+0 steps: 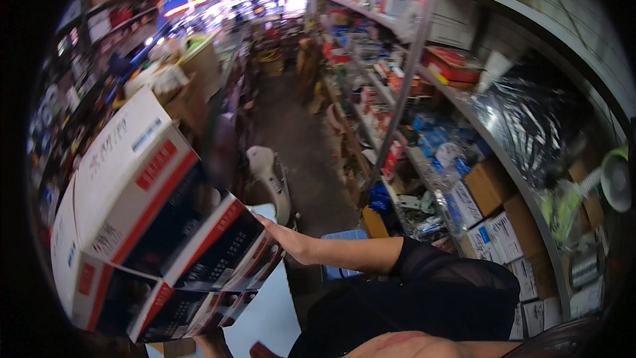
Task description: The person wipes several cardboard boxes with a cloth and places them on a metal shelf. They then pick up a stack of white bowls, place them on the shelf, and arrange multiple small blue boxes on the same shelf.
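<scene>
Several printed cardboard boxes (pixel 149 194), white, red and dark blue, fill the left of the view, packed tightly together in a tilted block. My right hand (pixel 285 238) rests against the upper right end of the block; its fingertips are hidden behind the boxes. Under the block's lower edge, my left hand (pixel 211 343) touches the bottom boxes, mostly hidden by them. Both hands hold the block between them. Below it lies a light blue surface (pixel 268 318), partly covered by the boxes.
Metal shelves (pixel 412 74) full of packed goods and cartons (pixel 489 184) line the right side. A narrow aisle floor (pixel 308 134) runs towards a bright street. A pale curved plastic object (pixel 268 174) and a blue plastic lid (pixel 343 248) are near my right arm. Crowded goods stand at left.
</scene>
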{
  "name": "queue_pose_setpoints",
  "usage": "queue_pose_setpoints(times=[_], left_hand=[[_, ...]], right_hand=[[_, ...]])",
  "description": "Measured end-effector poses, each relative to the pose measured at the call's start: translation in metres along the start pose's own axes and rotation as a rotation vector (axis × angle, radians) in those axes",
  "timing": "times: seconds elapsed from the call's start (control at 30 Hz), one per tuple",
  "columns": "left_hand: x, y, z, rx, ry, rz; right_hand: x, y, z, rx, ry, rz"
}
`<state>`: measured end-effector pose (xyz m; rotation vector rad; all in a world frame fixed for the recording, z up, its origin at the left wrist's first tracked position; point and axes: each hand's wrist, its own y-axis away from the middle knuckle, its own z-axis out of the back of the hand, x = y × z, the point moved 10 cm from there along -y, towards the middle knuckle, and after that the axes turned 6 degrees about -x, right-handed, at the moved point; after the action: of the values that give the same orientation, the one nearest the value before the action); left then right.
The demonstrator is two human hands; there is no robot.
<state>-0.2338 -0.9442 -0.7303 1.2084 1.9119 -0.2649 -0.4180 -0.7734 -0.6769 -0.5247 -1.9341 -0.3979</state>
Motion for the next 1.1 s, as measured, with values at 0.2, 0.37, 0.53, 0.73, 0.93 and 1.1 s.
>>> queue_pose_setpoints(times=[0.2, 0.37, 0.53, 0.73, 0.93, 1.1], left_hand=[[-0.007, -0.050, -0.141, 0.293, -0.070, 0.034], [-0.008, -0.093, -0.276, 0.408, -0.033, 0.058], [-0.011, -0.107, -0.395, 0.403, -0.121, -0.012], [-0.007, -0.101, -0.513, 0.623, -0.146, 0.037], [0.001, -0.105, -0.582, 0.823, -0.167, 0.035], [-0.008, -0.112, -0.635, 1.005, -0.158, 0.049]], right_hand=[[0.122, 0.061, 0.066, -0.199, 0.109, 0.189], [0.213, 0.098, 0.120, -0.494, -0.027, 0.151], [0.314, 0.146, 0.125, -0.499, 0.051, 0.350], [0.370, 0.188, 0.172, -0.861, 0.221, 0.354], [0.397, 0.228, 0.190, -1.120, 0.306, 0.495], [0.424, 0.250, 0.181, -1.392, 0.482, 0.476]])
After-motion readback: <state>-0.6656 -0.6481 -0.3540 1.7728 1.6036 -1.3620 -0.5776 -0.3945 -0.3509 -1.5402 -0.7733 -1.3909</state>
